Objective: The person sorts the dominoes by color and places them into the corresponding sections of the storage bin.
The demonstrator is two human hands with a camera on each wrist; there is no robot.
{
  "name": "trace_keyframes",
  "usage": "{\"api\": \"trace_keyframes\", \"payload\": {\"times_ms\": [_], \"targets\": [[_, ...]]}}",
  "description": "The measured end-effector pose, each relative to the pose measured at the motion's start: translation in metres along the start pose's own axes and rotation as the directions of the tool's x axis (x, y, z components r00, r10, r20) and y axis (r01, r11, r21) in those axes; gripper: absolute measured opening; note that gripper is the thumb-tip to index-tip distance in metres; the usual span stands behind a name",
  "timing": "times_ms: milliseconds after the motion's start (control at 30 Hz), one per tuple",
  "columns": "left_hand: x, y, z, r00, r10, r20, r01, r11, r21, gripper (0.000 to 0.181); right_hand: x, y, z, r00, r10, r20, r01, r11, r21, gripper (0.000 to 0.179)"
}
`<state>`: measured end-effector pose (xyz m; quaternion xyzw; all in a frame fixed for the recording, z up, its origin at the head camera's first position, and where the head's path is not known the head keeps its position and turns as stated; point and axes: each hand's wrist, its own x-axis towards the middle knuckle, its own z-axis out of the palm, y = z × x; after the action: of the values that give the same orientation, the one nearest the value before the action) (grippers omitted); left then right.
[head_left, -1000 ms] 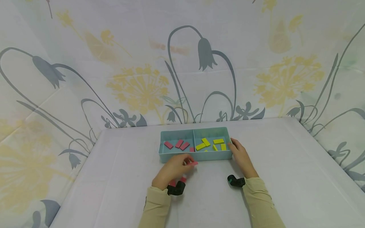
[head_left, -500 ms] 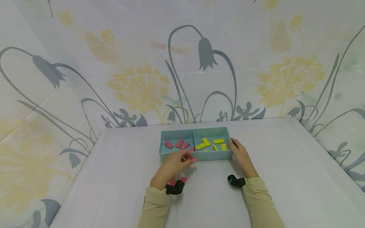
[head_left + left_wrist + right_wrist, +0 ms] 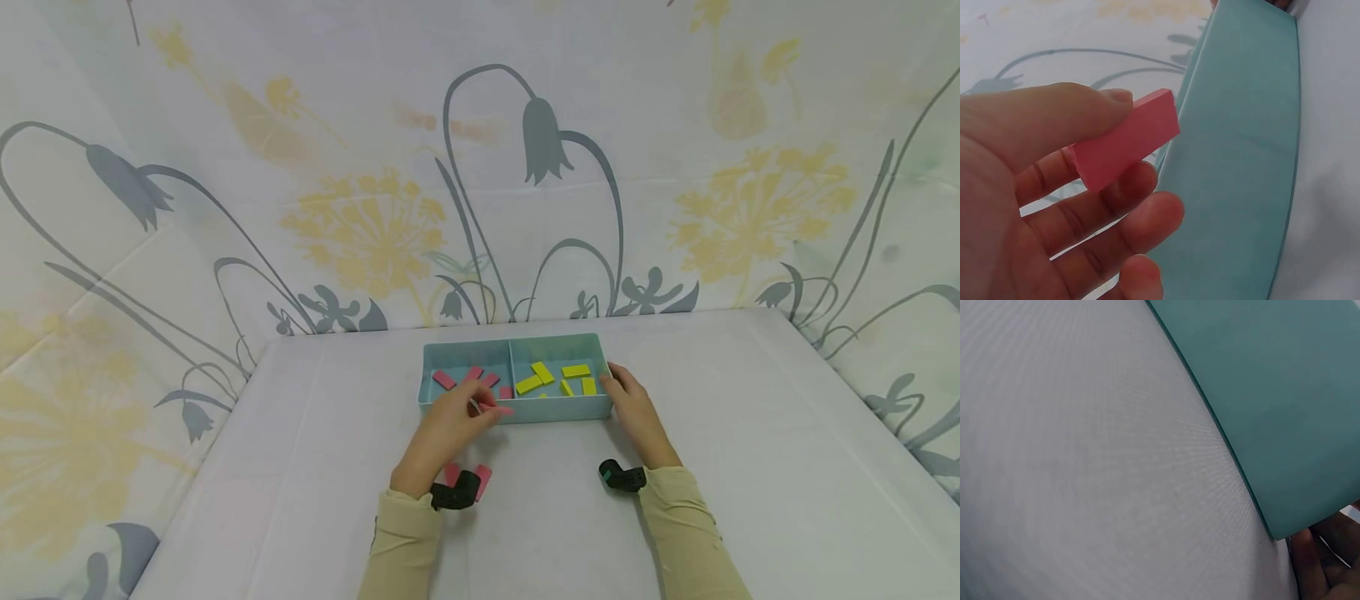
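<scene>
My left hand (image 3: 446,429) pinches a pink domino (image 3: 1129,140) between thumb and fingers, at the front wall of a light-blue two-part tray (image 3: 558,409). The thumb lies along one face of the domino in the left wrist view. Several pink dominoes (image 3: 444,380) lie in the tray's left compartment, partly hidden by that hand. Several yellow dominoes (image 3: 575,371) lie in the right compartment. At the tray's right end, my right hand (image 3: 637,418) grips the wall, thumb by the rim; its fingers (image 3: 1310,562) show below the corner in the right wrist view.
Two more pink dominoes (image 3: 483,478) lie on the white tablecloth (image 3: 540,525) beside the left wrist, partly covered by its black camera (image 3: 457,492). Behind the tray hangs a flower-printed cloth (image 3: 360,250).
My left hand has moved up and slightly left with the pink domino, toward the tray's left compartment. More of the dominoes on the table now shows. The right hand stays at the tray.
</scene>
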<state>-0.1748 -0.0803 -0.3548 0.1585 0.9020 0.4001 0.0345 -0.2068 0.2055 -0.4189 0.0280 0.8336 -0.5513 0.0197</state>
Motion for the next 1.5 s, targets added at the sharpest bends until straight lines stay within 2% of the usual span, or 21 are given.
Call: {"api": "trace_keyframes", "payload": {"times_ms": [167, 533, 800, 1100, 1333, 1500], "targets": [[0.0, -0.001, -0.003, 0.999, -0.007, -0.032, 0.006, 1.0, -0.019, 0.02, -0.001, 0.0, 0.0, 1.0, -0.006, 0.005, 0.006, 1.0, 0.006, 0.063], [-0.001, -0.01, -0.009, 0.993, -0.034, -0.11, 0.034, 0.999, -0.002, 0.014, -0.002, -0.001, -0.001, 1.0, -0.018, -0.001, 0.018, 1.0, 0.007, 0.061], [0.0, -0.013, -0.011, 0.988, -0.061, -0.141, 0.06, 0.998, -0.007, 0.014, -0.001, 0.0, -0.001, 1.0, -0.02, -0.002, 0.02, 1.0, 0.004, 0.062], [0.001, -0.019, -0.01, 0.969, -0.041, -0.245, 0.047, 0.999, 0.017, 0.015, -0.001, 0.001, 0.0, 1.0, -0.015, -0.005, 0.015, 1.0, 0.01, 0.061], [0.002, -0.019, -0.009, 0.962, -0.057, -0.266, 0.063, 0.998, 0.015, 0.014, -0.001, 0.001, 0.0, 1.0, -0.013, -0.001, 0.013, 1.0, 0.027, 0.062], [0.002, -0.018, -0.009, 0.96, -0.028, -0.279, 0.049, 0.996, 0.069, 0.011, -0.001, 0.001, 0.0, 1.0, -0.013, 0.001, 0.013, 1.0, 0.02, 0.064]]}}
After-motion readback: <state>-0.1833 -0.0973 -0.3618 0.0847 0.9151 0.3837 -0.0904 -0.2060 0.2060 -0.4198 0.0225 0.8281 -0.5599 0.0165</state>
